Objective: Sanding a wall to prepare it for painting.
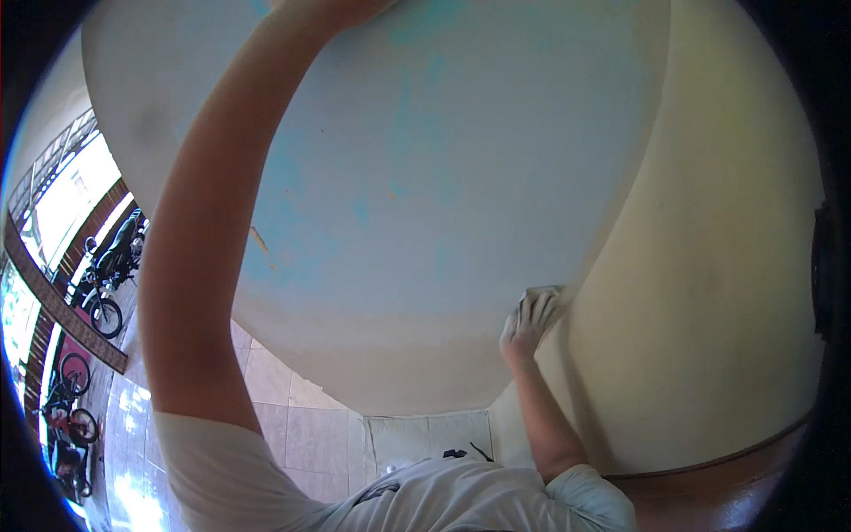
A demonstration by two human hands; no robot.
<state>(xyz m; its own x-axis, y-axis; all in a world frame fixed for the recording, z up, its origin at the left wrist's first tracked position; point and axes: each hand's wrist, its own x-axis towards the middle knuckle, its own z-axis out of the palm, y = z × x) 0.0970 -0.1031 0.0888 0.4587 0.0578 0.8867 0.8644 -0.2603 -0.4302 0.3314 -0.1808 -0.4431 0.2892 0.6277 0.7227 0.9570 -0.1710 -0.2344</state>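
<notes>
My left arm reaches up along a pale grey wall [479, 177] with worn turquoise patches. Only the wrist end of my left hand [328, 11] shows at the top edge; its fingers are out of the picture. Lower down, my right hand [530, 321] presses against the same wall, beside the corner where it meets a cream wall [700, 248]. Whitish dust coats its bent fingers, which lie close together. Whatever may be under them is hidden. A small brownish scrape [263, 246] marks the grey wall beside my left forearm.
Pale tiles [306, 434] cover the floor below, with a whitish sheet [425, 436] at the wall's foot. A brown strip [709, 465] edges the cream wall's base. Parked motorcycles [111, 266] stand at the left, near a bright opening. A dark object [821, 270] sits at the right rim.
</notes>
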